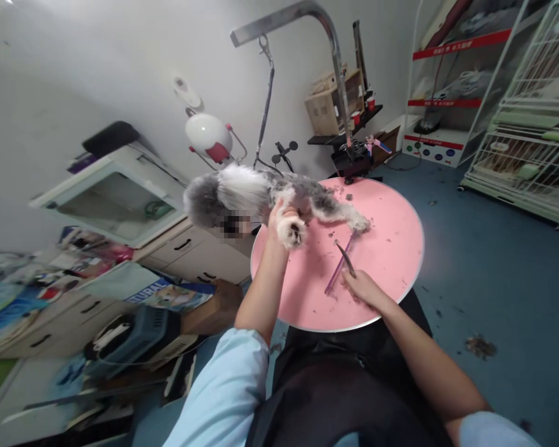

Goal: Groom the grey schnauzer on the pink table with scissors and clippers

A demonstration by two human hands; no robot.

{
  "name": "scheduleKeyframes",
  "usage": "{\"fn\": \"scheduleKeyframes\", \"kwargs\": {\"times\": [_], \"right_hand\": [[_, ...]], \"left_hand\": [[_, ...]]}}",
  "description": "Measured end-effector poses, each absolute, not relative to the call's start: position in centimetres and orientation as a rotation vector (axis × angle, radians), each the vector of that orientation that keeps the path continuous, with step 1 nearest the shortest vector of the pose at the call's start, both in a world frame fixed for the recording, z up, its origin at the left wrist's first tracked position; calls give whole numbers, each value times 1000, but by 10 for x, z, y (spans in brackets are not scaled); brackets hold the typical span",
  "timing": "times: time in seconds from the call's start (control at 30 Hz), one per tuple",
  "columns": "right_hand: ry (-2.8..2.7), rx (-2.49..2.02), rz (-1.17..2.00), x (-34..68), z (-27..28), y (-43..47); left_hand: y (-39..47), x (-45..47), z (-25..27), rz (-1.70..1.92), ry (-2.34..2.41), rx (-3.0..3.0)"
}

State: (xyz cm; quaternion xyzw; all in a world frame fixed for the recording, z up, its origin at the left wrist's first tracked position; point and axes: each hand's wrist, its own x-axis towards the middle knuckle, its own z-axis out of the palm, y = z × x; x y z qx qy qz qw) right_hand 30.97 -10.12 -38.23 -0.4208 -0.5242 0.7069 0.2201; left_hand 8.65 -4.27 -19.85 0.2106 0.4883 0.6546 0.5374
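A grey and white dog (245, 186) stands on a round pink grooming table (391, 248), its head to the left. My left hand (279, 214) is wrapped round one of its front legs and lifts the paw (292, 231), whose dark pads face me. In my right hand (361, 288) is a pair of curved scissors (345, 257), the blades pointing up and left, apart from the dog. Beneath the scissors a purple comb (338, 273) lies on the tabletop. Small tufts of cut fur are scattered about. My fingers partly hide the scissor handles.
A metal grooming arm (340, 68) rises behind the table, a dark strap (265, 112) hanging from it to the dog. Wire cages (531, 130) and shelves (461, 102) stand at right. On the left are a glass-fronted cabinet (116, 198) and a blue pet carrier (142, 332). Fur clumps (481, 346) lie on the floor.
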Motion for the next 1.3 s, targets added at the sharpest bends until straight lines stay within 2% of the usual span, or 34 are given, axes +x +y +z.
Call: {"fn": "scheduleKeyframes", "kwargs": {"times": [0.13,0.2,0.3,0.47,0.6,0.8,1.1,1.3], "right_hand": [[-1298,-797,2240,283,-357,-104],[-1302,-613,2285,272,-351,-114],[-1494,-580,2043,265,-349,-124],[-2073,-490,1295,270,-347,-102],[-2319,-491,1030,268,-354,-70],[-2348,-385,863,268,-370,-48],[-2409,-263,624,255,-348,-19],[-2408,-252,614,260,-351,-17]], "left_hand": [[-59,102,-195,1663,956,292],[-66,109,-200,1711,917,278],[-74,116,-211,1745,857,288],[-85,120,-215,1753,808,206],[-85,122,-205,1727,797,91],[-76,118,-196,1775,784,33],[-78,105,-200,1710,738,10],[-80,101,-203,1703,665,-12]]}}
